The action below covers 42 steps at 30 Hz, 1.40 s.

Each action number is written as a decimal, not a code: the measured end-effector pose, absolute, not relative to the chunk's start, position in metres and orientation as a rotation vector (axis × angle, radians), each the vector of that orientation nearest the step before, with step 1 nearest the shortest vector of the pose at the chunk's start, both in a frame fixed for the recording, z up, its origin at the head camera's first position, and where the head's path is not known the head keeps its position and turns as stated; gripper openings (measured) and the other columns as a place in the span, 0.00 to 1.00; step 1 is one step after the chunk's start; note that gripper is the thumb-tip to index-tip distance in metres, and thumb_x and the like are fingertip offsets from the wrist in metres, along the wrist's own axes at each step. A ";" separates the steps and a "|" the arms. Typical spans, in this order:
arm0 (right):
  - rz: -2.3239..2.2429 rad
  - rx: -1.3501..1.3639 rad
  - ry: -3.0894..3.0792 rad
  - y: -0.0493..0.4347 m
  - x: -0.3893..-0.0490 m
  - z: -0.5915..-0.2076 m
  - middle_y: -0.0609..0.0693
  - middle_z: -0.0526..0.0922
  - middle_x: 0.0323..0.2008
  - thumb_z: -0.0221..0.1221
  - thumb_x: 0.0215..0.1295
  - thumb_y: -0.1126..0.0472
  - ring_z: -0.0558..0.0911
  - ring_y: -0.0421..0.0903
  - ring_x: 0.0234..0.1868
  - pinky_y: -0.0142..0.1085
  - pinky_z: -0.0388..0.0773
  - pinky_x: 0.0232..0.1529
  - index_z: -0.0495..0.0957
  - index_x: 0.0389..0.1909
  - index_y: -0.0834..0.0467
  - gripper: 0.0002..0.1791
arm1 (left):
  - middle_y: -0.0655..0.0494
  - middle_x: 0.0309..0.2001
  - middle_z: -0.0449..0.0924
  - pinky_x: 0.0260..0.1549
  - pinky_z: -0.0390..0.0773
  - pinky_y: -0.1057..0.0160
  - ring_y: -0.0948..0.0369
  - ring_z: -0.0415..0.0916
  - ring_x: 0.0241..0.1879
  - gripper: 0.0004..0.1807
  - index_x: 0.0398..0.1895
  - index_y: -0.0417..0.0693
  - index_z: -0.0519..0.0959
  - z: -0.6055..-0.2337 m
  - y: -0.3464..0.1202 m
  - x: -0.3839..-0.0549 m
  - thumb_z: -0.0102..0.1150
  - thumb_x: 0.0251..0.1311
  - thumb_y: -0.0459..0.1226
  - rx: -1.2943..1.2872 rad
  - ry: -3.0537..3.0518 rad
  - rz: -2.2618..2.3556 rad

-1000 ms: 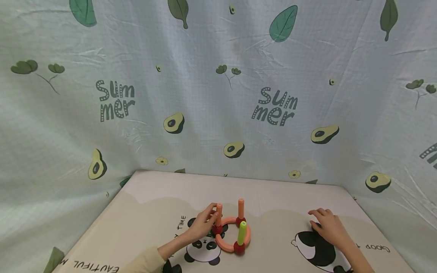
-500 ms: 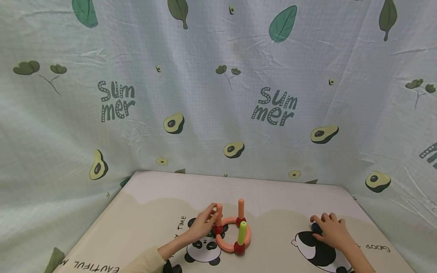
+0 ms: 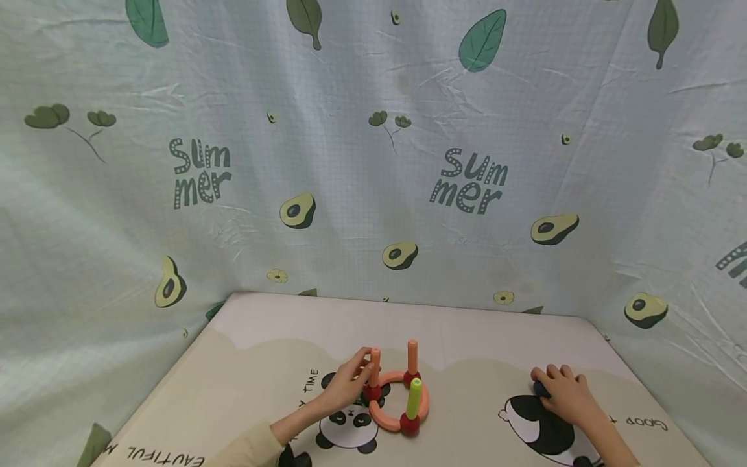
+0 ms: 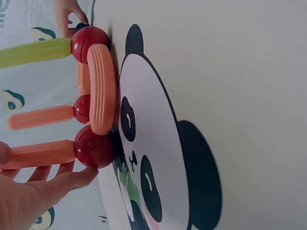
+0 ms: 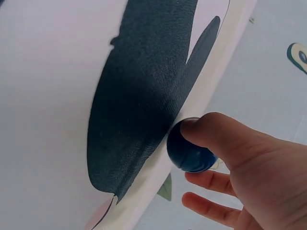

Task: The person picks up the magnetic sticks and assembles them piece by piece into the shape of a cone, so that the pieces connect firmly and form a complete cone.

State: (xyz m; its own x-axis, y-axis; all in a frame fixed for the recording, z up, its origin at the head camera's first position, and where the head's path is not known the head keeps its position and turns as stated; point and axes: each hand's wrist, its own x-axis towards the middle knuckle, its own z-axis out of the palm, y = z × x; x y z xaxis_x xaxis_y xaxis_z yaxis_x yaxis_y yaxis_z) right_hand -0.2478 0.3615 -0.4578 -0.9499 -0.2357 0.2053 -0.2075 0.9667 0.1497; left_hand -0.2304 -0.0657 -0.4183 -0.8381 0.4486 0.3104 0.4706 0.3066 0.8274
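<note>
In the middle of the table stands a toy frame, a ring of curved orange rods [image 3: 388,421] with red balls [image 3: 410,425] at its joints. Two straight orange rods [image 3: 412,357] and one lime rod [image 3: 414,399] rise upright from the balls. My left hand [image 3: 347,383] grips the upright orange rod [image 4: 45,154] on the ring's left, one finger touching the red ball [image 4: 96,146] under it. Well to the right, my right hand [image 3: 567,393] holds a dark blue ball [image 5: 188,151] at the tabletop, the thumb on its near side and fingers beyond.
The table [image 3: 262,350] is covered in a beige printed sheet with panda pictures [image 3: 349,428] and lettering. A pale curtain [image 3: 350,162] with avocado and leaf prints hangs behind and at both sides.
My right hand has closed around the blue ball, which was hidden or barely seen under it a second ago. The left hand and the toy frame stay where they were.
</note>
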 end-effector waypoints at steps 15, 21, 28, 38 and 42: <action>-0.229 0.441 -2.687 0.352 -0.249 -0.455 0.49 0.65 0.28 0.68 0.39 0.59 0.65 0.47 0.31 0.42 0.61 0.27 0.73 0.38 0.54 0.22 | 0.33 0.41 0.75 0.33 0.76 0.55 0.42 0.75 0.41 0.15 0.53 0.35 0.63 -0.416 -0.064 -0.229 0.38 0.65 0.29 -0.857 -2.534 -1.577; -0.200 0.480 -2.671 0.342 -0.253 -0.451 0.52 0.71 0.36 0.68 0.41 0.60 0.70 0.51 0.35 0.46 0.67 0.33 0.72 0.42 0.54 0.23 | 0.33 0.41 0.75 0.34 0.75 0.50 0.42 0.74 0.41 0.15 0.54 0.35 0.63 -0.415 -0.063 -0.229 0.37 0.65 0.29 -0.844 -2.536 -1.592; -0.058 0.627 -2.603 0.319 -0.257 -0.440 0.52 0.76 0.40 0.67 0.41 0.65 0.74 0.49 0.40 0.46 0.70 0.36 0.73 0.43 0.57 0.24 | 0.34 0.43 0.74 0.39 0.74 0.49 0.42 0.74 0.44 0.15 0.54 0.35 0.63 -0.414 -0.063 -0.227 0.38 0.65 0.30 -0.853 -2.547 -1.566; 0.020 0.876 -2.345 0.284 -0.266 -0.422 0.50 0.74 0.36 0.70 0.35 0.65 0.73 0.42 0.32 0.36 0.67 0.29 0.76 0.45 0.56 0.28 | 0.37 0.46 0.75 0.42 0.74 0.50 0.44 0.73 0.46 0.16 0.54 0.35 0.64 -0.412 -0.062 -0.229 0.39 0.65 0.32 -0.858 -2.559 -1.532; 0.029 0.912 -2.333 0.272 -0.266 -0.416 0.50 0.73 0.37 0.69 0.39 0.63 0.70 0.40 0.31 0.35 0.65 0.29 0.74 0.50 0.55 0.30 | 0.36 0.47 0.75 0.41 0.74 0.50 0.43 0.74 0.46 0.16 0.54 0.35 0.64 -0.411 -0.061 -0.231 0.39 0.66 0.32 -0.859 -2.560 -1.528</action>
State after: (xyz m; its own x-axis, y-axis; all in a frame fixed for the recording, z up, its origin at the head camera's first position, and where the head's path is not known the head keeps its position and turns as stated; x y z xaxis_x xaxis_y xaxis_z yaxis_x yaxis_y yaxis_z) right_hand -0.2665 0.2716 -0.4164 -0.5653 -0.6048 0.5609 -0.6184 0.7608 0.1970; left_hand -0.2311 -0.0612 -0.4115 -0.8460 0.4373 0.3050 0.4760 0.3616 0.8017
